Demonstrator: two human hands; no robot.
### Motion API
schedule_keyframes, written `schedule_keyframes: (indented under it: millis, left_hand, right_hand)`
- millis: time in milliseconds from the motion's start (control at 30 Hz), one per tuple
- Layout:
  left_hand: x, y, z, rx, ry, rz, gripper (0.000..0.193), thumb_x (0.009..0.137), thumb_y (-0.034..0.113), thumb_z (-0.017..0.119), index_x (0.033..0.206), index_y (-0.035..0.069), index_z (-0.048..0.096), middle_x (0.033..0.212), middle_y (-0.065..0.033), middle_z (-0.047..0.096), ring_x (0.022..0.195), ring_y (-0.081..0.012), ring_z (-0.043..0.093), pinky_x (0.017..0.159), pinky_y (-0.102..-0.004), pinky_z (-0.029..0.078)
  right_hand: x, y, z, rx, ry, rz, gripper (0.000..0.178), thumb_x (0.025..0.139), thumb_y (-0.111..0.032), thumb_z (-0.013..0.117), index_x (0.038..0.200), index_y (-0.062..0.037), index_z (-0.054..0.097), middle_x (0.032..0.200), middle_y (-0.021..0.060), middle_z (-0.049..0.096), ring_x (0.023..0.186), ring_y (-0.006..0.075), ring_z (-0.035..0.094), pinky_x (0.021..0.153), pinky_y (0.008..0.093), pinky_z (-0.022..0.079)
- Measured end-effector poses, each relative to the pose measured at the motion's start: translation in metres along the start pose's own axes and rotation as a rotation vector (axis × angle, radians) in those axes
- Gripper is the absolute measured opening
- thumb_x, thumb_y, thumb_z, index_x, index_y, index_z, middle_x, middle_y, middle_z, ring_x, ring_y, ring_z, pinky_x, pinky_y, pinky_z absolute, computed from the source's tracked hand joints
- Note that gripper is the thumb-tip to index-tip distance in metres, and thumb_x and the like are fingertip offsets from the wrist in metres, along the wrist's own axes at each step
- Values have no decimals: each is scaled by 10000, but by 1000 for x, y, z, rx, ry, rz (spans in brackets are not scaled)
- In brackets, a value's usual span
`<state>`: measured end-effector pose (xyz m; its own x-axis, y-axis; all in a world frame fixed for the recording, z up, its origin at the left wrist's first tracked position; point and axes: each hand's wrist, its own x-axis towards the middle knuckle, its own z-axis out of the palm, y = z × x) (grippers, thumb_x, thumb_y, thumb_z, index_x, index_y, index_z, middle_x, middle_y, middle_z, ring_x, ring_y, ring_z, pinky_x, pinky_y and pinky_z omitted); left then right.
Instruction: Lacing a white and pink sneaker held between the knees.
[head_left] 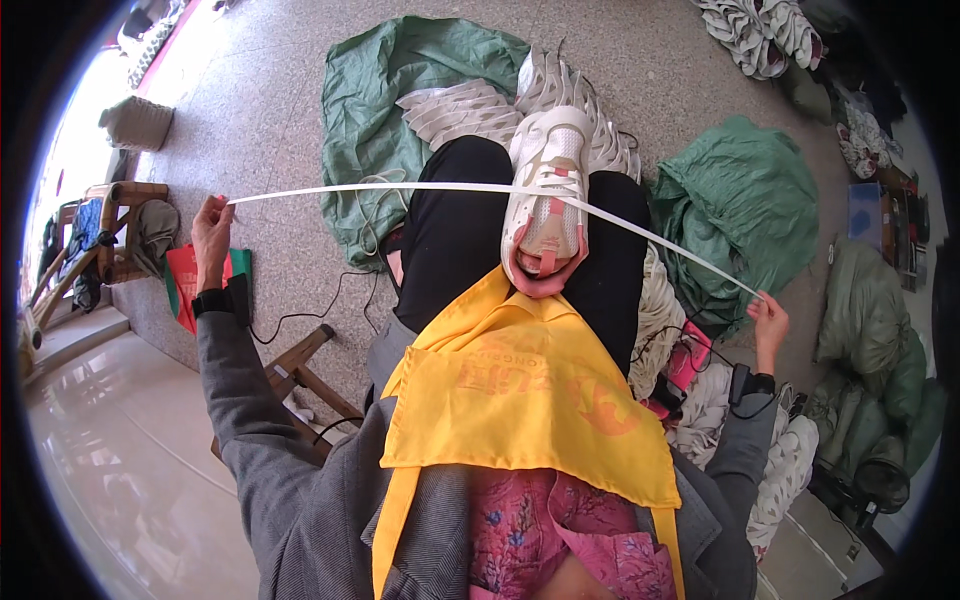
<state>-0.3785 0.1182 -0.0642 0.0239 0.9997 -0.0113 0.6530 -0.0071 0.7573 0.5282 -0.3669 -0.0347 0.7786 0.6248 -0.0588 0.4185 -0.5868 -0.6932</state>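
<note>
White lace [380, 186] drawn out to both sides of the pale shoe [550, 228].
On my feed, the left hand [211, 238] pinches one end, the right hand [768, 324] the other; the shoe sits between black trouser legs [458, 225], heel toward the yellow apron [530, 390].

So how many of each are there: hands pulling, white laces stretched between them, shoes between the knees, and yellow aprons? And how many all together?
Left hand and right hand: 2
Stretched white lace: 1
Shoe between the knees: 1
Yellow apron: 1
Total: 5
</note>
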Motion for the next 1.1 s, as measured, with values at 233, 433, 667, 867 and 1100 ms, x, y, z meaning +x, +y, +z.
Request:
schedule_keyframes:
  millis: [233, 433, 667, 867, 1100]
  left_hand:
    - [9, 12, -18, 200, 5, -69, 187, 949, 196, 702, 872, 41, 631, 683, 34, 551, 634, -42, 472, 556, -254, 373]
    - [17, 36, -8, 353, -60, 10, 144, 868, 151, 726, 890, 22, 668, 687, -17, 603, 650, -84, 540, 603, -287, 440]
    - [39, 146, -17, 429, 222, 316, 145, 899, 153, 708, 948, 17, 696, 805, -129, 707, 749, -214, 684, 721, -353, 528]
    - [-26, 139, 71, -156, -559, -16, 76, 899, 97, 661, 893, 28, 693, 750, 9, 626, 696, -86, 541, 641, -269, 444]
    - [-125, 258, 166, -627, -984, -148, 142, 904, 37, 710, 834, 19, 588, 820, -58, 702, 759, -122, 691, 683, -236, 546]
  right_hand:
    - [3, -6, 9, -113, -12, 55, 193, 986, -56, 585, 1080, 71, 696, 853, 137, 716, 660, 181, 711, 584, 306, 605]
    - [2, -8, 37, -122, -223, 195, 263, 981, -200, 633, 943, 53, 698, 750, 112, 699, 573, 176, 680, 512, 297, 572]
    - [27, -70, 35, 446, -92, 111, 224, 1020, -163, 602, 1014, 46, 683, 907, 102, 706, 766, 165, 688, 704, 253, 577]
    - [-16, -112, 89, 844, -255, 211, 348, 978, -61, 631, 1279, 106, 581, 1193, 166, 674, 1057, 207, 676, 971, 320, 564]
    - [-95, -268, 175, 533, -859, 107, 299, 993, -79, 609, 1255, 60, 648, 1069, 108, 703, 781, 127, 678, 727, 268, 580]
